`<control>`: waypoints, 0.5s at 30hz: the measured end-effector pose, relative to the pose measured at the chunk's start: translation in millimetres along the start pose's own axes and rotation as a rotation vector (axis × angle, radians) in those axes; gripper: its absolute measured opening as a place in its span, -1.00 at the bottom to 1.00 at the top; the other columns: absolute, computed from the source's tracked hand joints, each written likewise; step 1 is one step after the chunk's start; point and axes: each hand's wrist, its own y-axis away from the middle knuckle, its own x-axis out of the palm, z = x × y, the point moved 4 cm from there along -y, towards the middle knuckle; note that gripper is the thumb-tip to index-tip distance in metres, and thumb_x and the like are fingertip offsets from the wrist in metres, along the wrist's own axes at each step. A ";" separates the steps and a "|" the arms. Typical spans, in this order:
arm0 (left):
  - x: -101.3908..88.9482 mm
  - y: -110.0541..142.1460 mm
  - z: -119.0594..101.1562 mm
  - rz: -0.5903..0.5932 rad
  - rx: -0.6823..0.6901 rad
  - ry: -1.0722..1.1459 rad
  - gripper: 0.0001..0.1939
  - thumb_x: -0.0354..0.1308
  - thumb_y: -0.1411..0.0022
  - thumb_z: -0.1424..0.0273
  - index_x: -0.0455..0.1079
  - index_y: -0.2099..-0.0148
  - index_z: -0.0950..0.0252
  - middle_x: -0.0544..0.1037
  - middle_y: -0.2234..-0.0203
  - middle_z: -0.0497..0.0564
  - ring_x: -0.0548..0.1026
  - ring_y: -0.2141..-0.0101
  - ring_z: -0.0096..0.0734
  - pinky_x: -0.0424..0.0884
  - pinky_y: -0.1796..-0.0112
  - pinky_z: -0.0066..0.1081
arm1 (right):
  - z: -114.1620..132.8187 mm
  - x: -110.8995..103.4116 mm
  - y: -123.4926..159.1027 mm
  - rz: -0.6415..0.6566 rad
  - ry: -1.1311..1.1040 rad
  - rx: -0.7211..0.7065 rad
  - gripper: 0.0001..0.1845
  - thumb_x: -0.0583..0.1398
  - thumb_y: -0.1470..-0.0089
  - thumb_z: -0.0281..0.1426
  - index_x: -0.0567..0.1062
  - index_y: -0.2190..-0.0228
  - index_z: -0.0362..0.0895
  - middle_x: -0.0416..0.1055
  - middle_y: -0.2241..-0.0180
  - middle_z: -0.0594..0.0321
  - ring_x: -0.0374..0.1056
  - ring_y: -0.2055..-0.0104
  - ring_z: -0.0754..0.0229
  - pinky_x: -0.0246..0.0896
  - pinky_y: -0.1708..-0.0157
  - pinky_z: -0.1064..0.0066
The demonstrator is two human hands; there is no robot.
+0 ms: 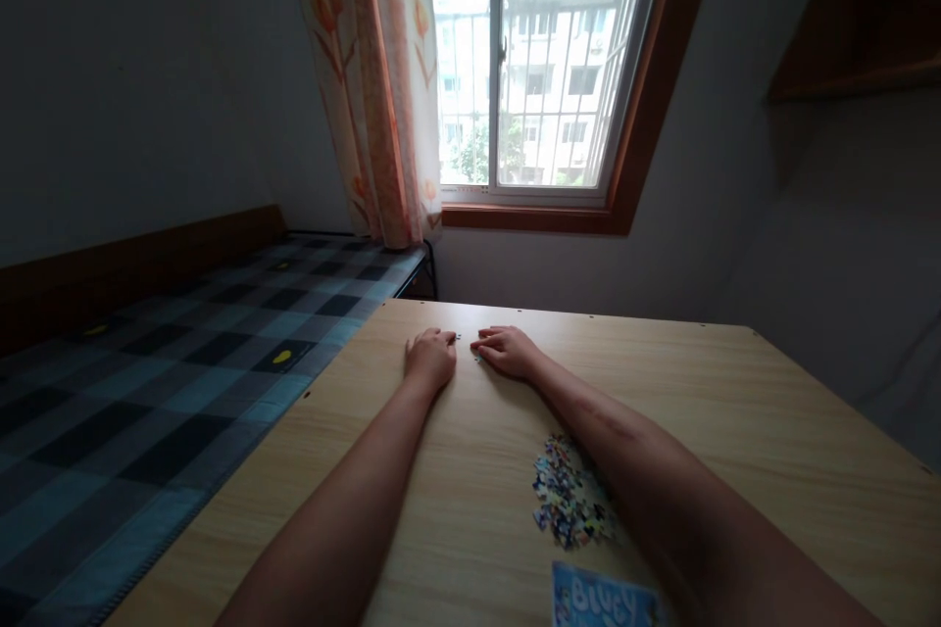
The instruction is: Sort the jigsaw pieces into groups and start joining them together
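Both my arms reach out across the wooden table (470,470). Near its far edge, my left hand (430,357) rests with its fingers curled, and a small puzzle piece (458,337) shows at its fingertips. Facing it across a narrow gap is my right hand (507,351), thumb and fingers brought together at another small puzzle piece (477,358) on the tabletop. A pile of loose puzzle pieces (566,495) lies beside my right forearm, which covers part of it. Closer to me is a blue puzzle box (599,596) lettered "Bluey", cut off by the lower frame edge.
On the left, a bed with a checked cover (242,372) runs along the table's side. Behind the table are a flowered curtain (382,88) and a barred window (544,69). A wooden shelf (867,29) hangs on the right wall.
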 end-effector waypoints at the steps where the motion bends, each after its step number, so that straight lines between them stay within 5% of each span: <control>1: 0.0 0.4 0.7 0.000 -0.001 0.002 -0.64 0.00 -0.32 0.34 0.53 -0.05 0.14 0.50 -0.07 0.10 0.42 -0.04 -0.15 0.22 -0.11 -0.18 | -0.8 0.2 -3.1 -0.021 -0.014 0.002 -0.73 0.21 -0.15 -0.26 0.64 0.13 0.11 0.53 -0.02 0.28 0.41 -0.10 0.07 0.18 -0.18 0.20; 8: 1.3 3.7 1.0 -0.006 -0.017 0.008 -0.68 0.05 -0.32 0.30 0.56 -0.01 0.04 0.46 -0.11 0.06 0.41 -0.06 -0.16 0.20 -0.14 -0.12 | -5.6 -7.2 -0.6 -0.122 -0.101 0.017 -0.78 0.20 -0.11 -0.33 0.68 0.36 -0.07 0.56 0.05 0.14 0.48 0.02 0.10 0.33 -0.03 0.26; 15: 0.0 4.7 -1.9 0.000 -0.010 -0.005 -0.69 0.04 -0.34 0.28 0.58 0.02 0.01 0.47 -0.09 0.06 0.40 -0.06 -0.14 0.21 -0.12 -0.12 | 5.5 -7.1 7.4 -0.137 -0.069 -0.069 -0.74 0.21 -0.11 -0.32 0.66 0.51 -0.05 0.50 -0.05 0.14 0.32 -0.16 0.03 0.16 -0.18 0.15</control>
